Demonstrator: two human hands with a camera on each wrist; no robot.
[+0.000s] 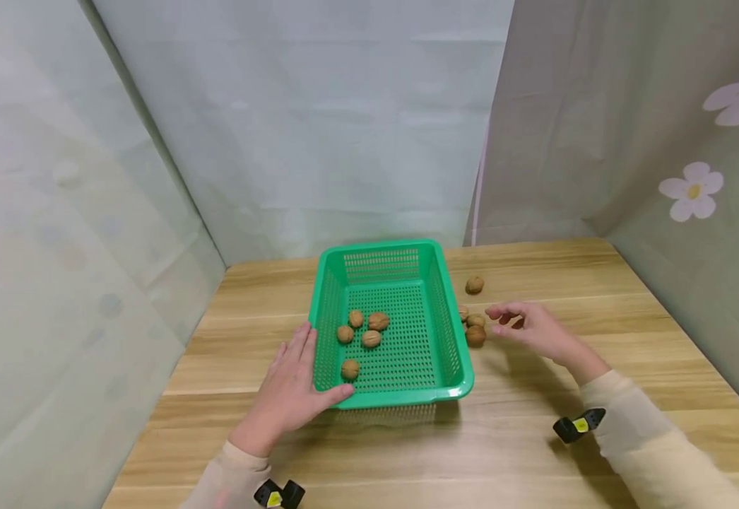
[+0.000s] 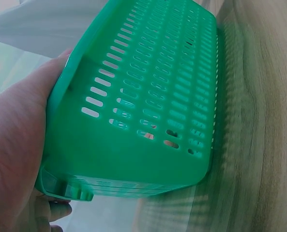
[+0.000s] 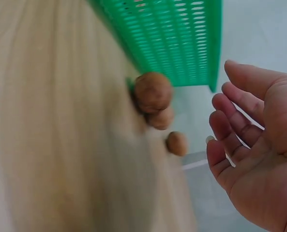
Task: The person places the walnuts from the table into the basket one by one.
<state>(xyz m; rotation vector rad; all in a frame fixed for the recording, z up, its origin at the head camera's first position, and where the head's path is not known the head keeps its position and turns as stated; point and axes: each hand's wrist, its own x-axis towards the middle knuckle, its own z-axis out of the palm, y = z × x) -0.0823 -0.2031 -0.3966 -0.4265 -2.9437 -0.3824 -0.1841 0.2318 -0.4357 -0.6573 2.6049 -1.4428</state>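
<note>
A green perforated plastic basket [image 1: 451,339] stands on the wooden table with several walnuts [image 1: 371,338] scattered over the left half of its floor. My left hand [image 1: 290,389] rests on its front left corner, fingers straight along the left rim and thumb stretched over the front rim. Seen in the left wrist view, the palm lies against the basket rim [image 2: 61,92]. Beside the basket's right wall is a cluster of walnuts [image 1: 475,336]. My right hand [image 1: 538,331] hovers just right of them, empty, its fingers loosely bent and apart from the thumb.
One lone walnut [image 1: 474,285] lies farther back, right of the basket. The wooden table [image 1: 649,396] reaches back to a pale hanging curtain [image 1: 318,127]. Fabric with printed flowers [image 1: 692,191] borders the right side, and a light sheet [image 1: 77,247] hangs on the left.
</note>
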